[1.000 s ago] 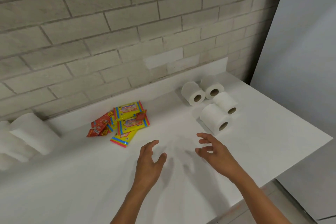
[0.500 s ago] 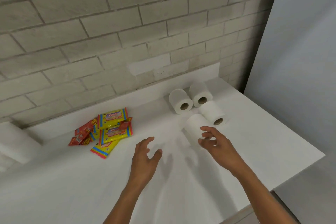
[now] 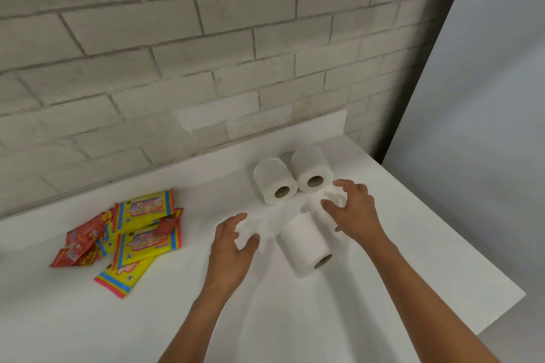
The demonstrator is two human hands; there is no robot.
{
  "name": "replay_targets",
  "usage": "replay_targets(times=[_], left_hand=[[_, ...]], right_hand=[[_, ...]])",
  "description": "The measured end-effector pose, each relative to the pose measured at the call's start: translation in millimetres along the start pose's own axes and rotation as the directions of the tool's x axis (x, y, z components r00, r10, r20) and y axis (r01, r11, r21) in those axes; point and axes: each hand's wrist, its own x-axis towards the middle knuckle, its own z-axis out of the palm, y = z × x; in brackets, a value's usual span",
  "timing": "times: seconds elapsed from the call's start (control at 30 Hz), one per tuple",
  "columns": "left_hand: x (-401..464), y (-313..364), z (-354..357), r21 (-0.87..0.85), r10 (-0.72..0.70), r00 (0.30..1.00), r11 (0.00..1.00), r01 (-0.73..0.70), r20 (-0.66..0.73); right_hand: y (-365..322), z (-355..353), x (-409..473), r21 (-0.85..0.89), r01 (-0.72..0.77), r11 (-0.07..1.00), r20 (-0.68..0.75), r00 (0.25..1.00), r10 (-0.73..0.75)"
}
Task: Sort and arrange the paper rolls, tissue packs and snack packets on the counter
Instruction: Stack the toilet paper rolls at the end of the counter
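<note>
Right hand [image 3: 352,212] curls loosely over hidden paper roll [image 3: 330,200], grip unclear; left hand [image 3: 233,244] spread, holding nothing, just left of nearest roll [image 3: 306,244]; tissue packs [image 3: 144,227] further left on worktop [image 3: 413,289]

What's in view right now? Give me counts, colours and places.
Rolls: four, white, lying on their sides at right of counter; one mostly hidden under the right hand.
Tissue packs: three showing, yellow, left of counter, overlapping.
Snack packets: several, red, exact count unclear, among the tissue packs.
Counter: one, white.
Wall: grey brick, behind.
Left hand: open, above the counter.
Right hand: fingers spread over a roll.
</note>
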Motion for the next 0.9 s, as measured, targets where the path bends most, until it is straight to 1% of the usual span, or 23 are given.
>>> replay_targets(times=[0.13, 0.23, 0.43, 0.6, 0.77, 0.9], left_hand=[[16, 8, 14, 0.008, -0.019, 1.000, 1.000, 0.019, 0.005], [21, 14, 23, 0.024, -0.027, 1.000, 0.999, 0.027, -0.009], [26, 36, 48, 0.099, -0.063, 0.996, 0.993, 0.068, -0.056], [29, 55, 73, 0.101, -0.079, 0.991, 0.991, 0.091, -0.109], [29, 66, 95, 0.108, -0.086, 0.982, 0.989, 0.105, -0.169], [28, 71, 104, 0.121, -0.078, 0.977, 0.987, 0.104, -0.200]], right_hand=[[3, 1, 29, -0.095, -0.088, 0.992, 0.084, 0.992, 0.096], [9, 3, 43, -0.164, -0.115, 0.980, 0.145, 0.980, 0.139], [23, -4, 62, -0.123, -0.091, 0.988, 0.288, 0.950, 0.123], [30, -12, 75, -0.081, -0.046, 0.996, 0.383, 0.921, 0.073], [39, -11, 85, -0.070, -0.041, 0.997, 0.496, 0.866, 0.071], [43, -8, 89, -0.029, -0.032, 0.999, 0.534, 0.844, 0.043]])
